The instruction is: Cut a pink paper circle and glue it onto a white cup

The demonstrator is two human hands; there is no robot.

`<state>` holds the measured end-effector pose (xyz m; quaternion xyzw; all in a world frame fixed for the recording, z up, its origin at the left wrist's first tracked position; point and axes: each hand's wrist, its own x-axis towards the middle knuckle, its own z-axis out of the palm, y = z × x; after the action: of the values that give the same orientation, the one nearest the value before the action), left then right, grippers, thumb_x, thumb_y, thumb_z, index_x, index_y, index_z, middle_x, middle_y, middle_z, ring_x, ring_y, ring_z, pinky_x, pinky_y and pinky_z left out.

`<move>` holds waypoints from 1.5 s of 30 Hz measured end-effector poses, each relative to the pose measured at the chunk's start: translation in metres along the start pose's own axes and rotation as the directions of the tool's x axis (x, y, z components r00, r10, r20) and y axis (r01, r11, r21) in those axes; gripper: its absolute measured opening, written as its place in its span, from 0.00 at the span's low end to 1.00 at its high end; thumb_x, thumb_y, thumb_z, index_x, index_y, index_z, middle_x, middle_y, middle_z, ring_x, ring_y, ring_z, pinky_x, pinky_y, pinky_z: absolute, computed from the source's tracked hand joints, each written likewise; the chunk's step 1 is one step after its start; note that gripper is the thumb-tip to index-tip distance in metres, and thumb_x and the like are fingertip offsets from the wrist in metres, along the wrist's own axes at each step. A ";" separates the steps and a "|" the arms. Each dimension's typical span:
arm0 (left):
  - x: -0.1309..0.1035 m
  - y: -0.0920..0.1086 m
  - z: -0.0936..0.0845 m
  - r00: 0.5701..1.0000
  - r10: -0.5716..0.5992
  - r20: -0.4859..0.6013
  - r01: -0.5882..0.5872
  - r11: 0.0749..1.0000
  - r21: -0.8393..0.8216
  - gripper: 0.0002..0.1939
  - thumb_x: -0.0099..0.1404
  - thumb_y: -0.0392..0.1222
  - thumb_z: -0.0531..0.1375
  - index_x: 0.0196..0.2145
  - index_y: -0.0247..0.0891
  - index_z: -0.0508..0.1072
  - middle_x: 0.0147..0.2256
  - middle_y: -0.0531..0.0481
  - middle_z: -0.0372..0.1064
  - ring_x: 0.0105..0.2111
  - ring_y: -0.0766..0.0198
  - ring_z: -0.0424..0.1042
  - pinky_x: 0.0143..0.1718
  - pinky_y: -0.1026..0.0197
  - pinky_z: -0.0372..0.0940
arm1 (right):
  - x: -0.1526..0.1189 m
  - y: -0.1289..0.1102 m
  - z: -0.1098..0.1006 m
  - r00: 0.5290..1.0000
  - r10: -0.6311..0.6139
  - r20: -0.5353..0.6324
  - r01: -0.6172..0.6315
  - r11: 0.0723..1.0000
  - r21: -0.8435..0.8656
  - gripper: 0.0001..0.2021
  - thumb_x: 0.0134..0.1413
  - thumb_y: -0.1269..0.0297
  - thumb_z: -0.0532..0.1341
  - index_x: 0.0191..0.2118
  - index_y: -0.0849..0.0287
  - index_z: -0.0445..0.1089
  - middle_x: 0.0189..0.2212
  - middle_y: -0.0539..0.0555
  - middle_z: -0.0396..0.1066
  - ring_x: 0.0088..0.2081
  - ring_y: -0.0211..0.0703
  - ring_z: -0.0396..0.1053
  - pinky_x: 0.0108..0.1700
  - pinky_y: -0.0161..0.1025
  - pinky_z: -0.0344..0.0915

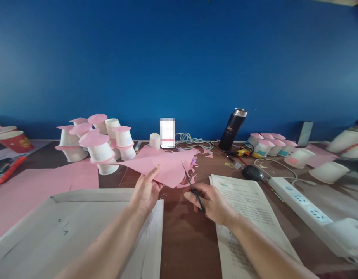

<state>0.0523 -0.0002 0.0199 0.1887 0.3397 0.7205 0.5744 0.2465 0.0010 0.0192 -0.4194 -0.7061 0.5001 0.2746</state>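
Note:
My left hand (148,190) pinches the lower edge of a pink paper sheet (158,164), thumb on top and fingers underneath. The sheet has an uneven, cut outline and is held above the table. In my right hand (210,201) is a pair of scissors (198,197) with dark handles, its blades pointing up and left over the sheet's right part. How far the blades are parted is hard to make out. Pink paper scraps (193,178) lie beside and behind the blades.
Stacked white paper cups with pink paper tops (99,149) stand at the left. A black flask (232,130), a power strip (301,201), a computer mouse (252,173) and a printed booklet (242,193) are on the right. A phone (167,133) leans against the blue wall.

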 end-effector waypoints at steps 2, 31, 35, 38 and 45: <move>-0.005 -0.006 0.004 1.000 0.020 -0.006 -0.020 1.000 -0.002 0.20 0.53 0.36 0.66 0.45 0.37 0.70 0.44 0.45 0.73 0.46 0.58 0.72 0.43 0.59 0.69 | 0.001 0.002 0.001 1.000 0.007 -0.005 -0.007 1.000 -0.027 0.18 0.53 0.48 0.59 0.32 0.60 0.70 0.16 0.46 0.64 0.19 0.33 0.62 0.22 0.30 0.55; -0.007 -0.011 0.000 0.992 -0.027 0.122 -0.002 0.972 0.235 0.27 0.50 0.41 0.68 0.48 0.32 0.70 0.42 0.41 0.74 0.41 0.53 0.73 0.45 0.53 0.64 | 0.001 0.002 0.002 0.996 0.000 0.084 -0.006 0.997 0.075 0.19 0.52 0.49 0.61 0.42 0.60 0.71 0.23 0.48 0.66 0.23 0.34 0.65 0.24 0.30 0.58; -0.006 -0.009 0.000 0.988 -0.043 0.146 0.006 0.968 0.249 0.27 0.52 0.41 0.67 0.49 0.32 0.70 0.41 0.41 0.74 0.39 0.53 0.73 0.41 0.54 0.65 | 0.002 0.003 0.000 0.997 -0.006 0.081 0.000 0.997 0.075 0.20 0.52 0.49 0.61 0.42 0.61 0.71 0.26 0.50 0.68 0.23 0.33 0.65 0.24 0.30 0.58; -0.006 -0.006 0.001 0.987 -0.039 0.156 0.002 0.973 0.229 0.28 0.51 0.41 0.67 0.49 0.32 0.70 0.40 0.41 0.75 0.39 0.53 0.73 0.42 0.54 0.65 | 0.002 0.004 0.000 0.997 0.017 0.072 -0.022 0.997 0.071 0.20 0.51 0.48 0.61 0.42 0.60 0.71 0.26 0.50 0.70 0.22 0.33 0.65 0.23 0.30 0.58; -0.007 -0.002 0.004 0.987 -0.054 0.155 0.019 0.975 0.222 0.29 0.50 0.39 0.68 0.51 0.33 0.69 0.40 0.41 0.75 0.39 0.53 0.73 0.43 0.55 0.65 | 0.001 0.003 -0.001 0.998 0.025 0.054 -0.028 0.998 0.055 0.19 0.51 0.49 0.62 0.41 0.60 0.72 0.20 0.47 0.66 0.21 0.33 0.64 0.22 0.30 0.55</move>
<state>0.0580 -0.0051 0.0221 0.3018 0.3737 0.6503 0.5885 0.2477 0.0026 0.0162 -0.4076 -0.6934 0.5340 0.2607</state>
